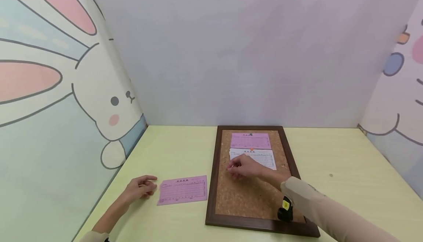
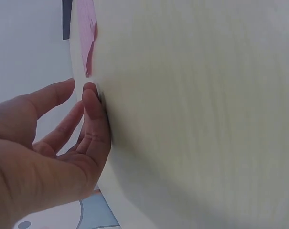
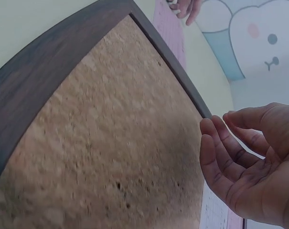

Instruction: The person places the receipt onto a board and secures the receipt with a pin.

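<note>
A brown-framed corkboard [image 1: 254,205] lies on the table. On its upper part are a pink printed slip [image 1: 250,141] with a dark pushpin [image 1: 250,134] and, just below, a white printed slip [image 1: 266,158] with an orange pushpin [image 1: 252,149]. My right hand [image 1: 246,166] hovers over the cork and overlaps the white slip's lower left corner. Its fingers are loosely bent, and nothing shows between them in the right wrist view. Left of the board lies a loose pink slip [image 1: 183,190]. Beside that slip's left edge, my left hand [image 2: 53,143] rests with relaxed fingers, holding nothing.
The pale yellow table [image 1: 340,190] runs back to a plain whitish wall [image 1: 224,58]. A rabbit-painted wall [image 1: 96,98] stands along the left side, and another painted wall [image 1: 393,106] on the right. My right sleeve [image 1: 324,205] crosses the board's right frame.
</note>
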`<state>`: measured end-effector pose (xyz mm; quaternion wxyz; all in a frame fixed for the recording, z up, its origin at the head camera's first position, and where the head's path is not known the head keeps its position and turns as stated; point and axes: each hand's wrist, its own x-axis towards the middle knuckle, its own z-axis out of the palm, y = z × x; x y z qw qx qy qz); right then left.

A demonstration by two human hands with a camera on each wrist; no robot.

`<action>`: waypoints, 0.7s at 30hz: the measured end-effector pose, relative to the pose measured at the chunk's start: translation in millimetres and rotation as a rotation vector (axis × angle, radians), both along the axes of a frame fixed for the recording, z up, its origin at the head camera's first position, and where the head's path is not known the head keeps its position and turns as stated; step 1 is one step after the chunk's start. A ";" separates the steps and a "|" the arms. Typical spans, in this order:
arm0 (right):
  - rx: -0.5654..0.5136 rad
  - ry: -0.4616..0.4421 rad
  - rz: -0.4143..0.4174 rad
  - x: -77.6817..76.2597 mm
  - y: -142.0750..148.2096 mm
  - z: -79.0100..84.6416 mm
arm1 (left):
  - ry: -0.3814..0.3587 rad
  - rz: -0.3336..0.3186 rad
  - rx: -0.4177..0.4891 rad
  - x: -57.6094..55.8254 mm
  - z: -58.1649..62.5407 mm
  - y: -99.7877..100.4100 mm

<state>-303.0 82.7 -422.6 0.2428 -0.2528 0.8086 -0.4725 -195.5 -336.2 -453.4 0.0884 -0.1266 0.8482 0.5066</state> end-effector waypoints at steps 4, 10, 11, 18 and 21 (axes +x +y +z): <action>-0.019 -0.001 0.039 3.1 -10.2 -3.0 | 0.015 0.011 -0.065 1.0 -1.4 3.7; -0.024 -0.031 0.058 9.4 -18.3 -5.8 | 0.024 -0.023 -0.154 1.9 0.1 15.2; -0.023 -0.038 0.057 10.1 -19.1 -6.0 | 0.029 -0.044 -0.161 1.8 0.6 16.5; -0.037 -0.065 0.079 14.7 -27.4 -7.8 | 0.080 -0.153 -0.208 2.2 -0.2 19.8; -0.044 -0.079 0.101 16.8 -32.3 -8.8 | 0.088 -0.150 -0.210 1.8 0.1 21.4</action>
